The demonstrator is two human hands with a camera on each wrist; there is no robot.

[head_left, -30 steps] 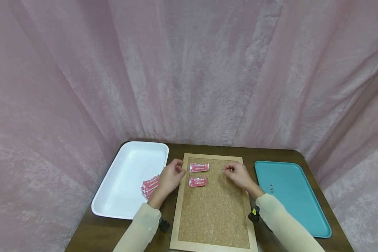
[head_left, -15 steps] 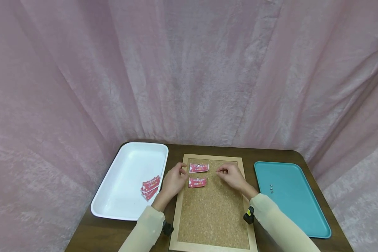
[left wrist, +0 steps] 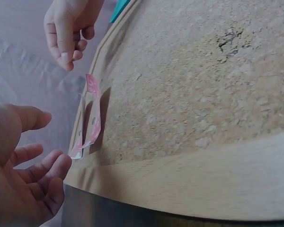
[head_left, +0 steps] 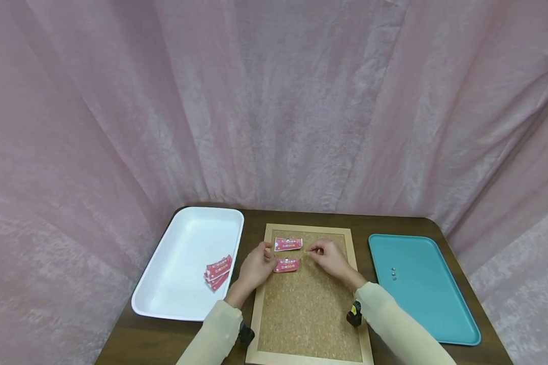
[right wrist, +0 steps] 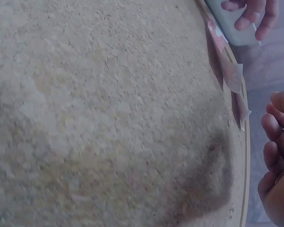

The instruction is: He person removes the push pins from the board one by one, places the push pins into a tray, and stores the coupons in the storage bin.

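Observation:
Two red discount coupons, an upper one [head_left: 288, 244] and a lower one [head_left: 286, 265], lie one below the other on a wood-framed corkboard [head_left: 310, 314]. A small pin shows at the top edge of each, and their ends curl off the cork in the left wrist view. My left hand [head_left: 257, 266], fingers loosely bent and parted, hovers at the lower coupon's left end with nothing in it. My right hand [head_left: 331, 258] is just right of the coupons, thumb and forefinger tips together; I cannot tell whether something tiny is between them.
On the left stands a white tray [head_left: 187, 294] with several more red coupons [head_left: 218, 271] at its right side. A teal tray [head_left: 431, 294] on the right holds a few small pins [head_left: 394, 274]. A pink curtain [head_left: 292, 101] hangs behind the brown table [head_left: 132, 339].
Both hands have moved inward over the board, the left one rightward and slightly down, the right one leftward. The coupons have stayed in place.

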